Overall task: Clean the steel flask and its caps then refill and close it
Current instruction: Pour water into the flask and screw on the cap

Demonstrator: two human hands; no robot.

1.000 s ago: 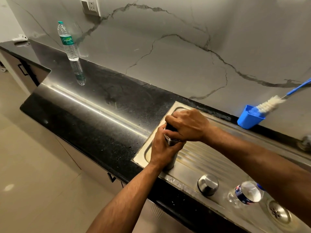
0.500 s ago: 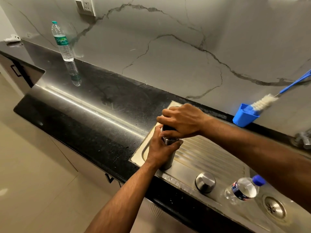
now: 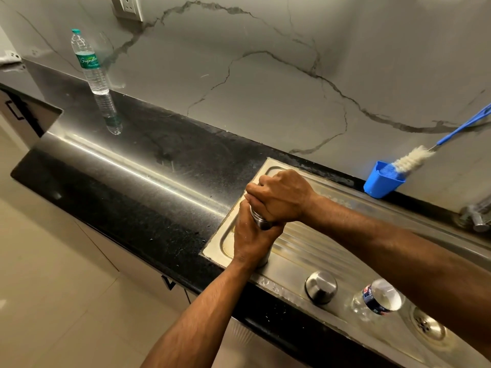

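The steel flask (image 3: 261, 221) stands upright on the steel drainboard (image 3: 313, 251), mostly hidden by both hands. My left hand (image 3: 252, 239) grips its body from the near side. My right hand (image 3: 280, 196) wraps over its top, fingers curled round the inner cap, which is hidden. A domed steel outer cap (image 3: 321, 286) sits on the drainboard's front rim to the right. A clear water bottle (image 3: 377, 300) stands beside that cap, its top partly behind my right forearm.
A blue cup (image 3: 382, 181) holding a blue-handled bottle brush (image 3: 410, 160) stands against the wall at the back right. A sink drain (image 3: 427, 325) is at the lower right, a tap (image 3: 478, 219) at the right edge. A second water bottle (image 3: 90, 62) stands on the black counter (image 3: 148, 187) at the far left.
My right hand has turned on the flask top, its fingers now wrapped further down over the cap. The view has shifted slightly; the flask stays in place.
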